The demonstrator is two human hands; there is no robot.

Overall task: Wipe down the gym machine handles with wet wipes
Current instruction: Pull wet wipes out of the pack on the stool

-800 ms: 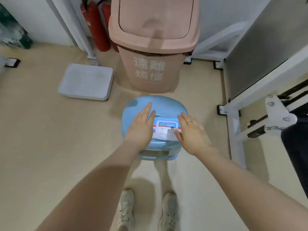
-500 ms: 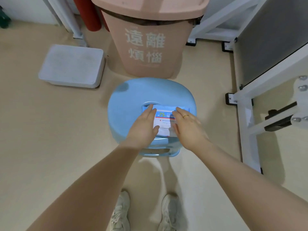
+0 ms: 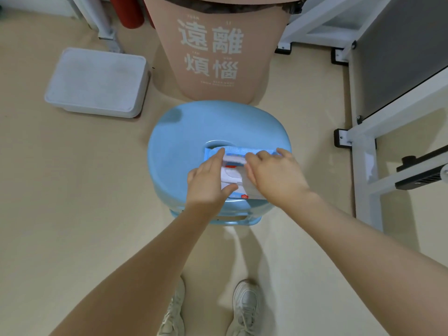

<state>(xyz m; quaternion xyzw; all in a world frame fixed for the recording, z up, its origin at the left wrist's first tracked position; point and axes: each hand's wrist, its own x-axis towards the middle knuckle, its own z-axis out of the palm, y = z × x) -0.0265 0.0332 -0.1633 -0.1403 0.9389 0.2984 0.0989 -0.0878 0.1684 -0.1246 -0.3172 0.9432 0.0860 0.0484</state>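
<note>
A blue and white pack of wet wipes (image 3: pixel 232 174) lies on top of a light blue plastic stool (image 3: pixel 184 137). My left hand (image 3: pixel 209 183) presses on the pack's left side, index finger and thumb spread along it. My right hand (image 3: pixel 274 175) covers the pack's right side, its fingers curled at the white flap in the middle, which looks lifted. Most of the pack is hidden under both hands. White tubes of a gym machine frame (image 3: pixel 363 170) stand at the right; no handle is in view.
A pink bin (image 3: pixel 218 52) with white characters stands just behind the stool. A white flat box (image 3: pixel 97 83) lies on the beige floor at the left. Red cylinders (image 3: pixel 126 10) stand at the back. My white shoes (image 3: pixel 244 309) are below.
The view has come closer to the stool. Both hands have settled on the wipes pack, and my right fingers have curled at the flap, which now shows white.
</note>
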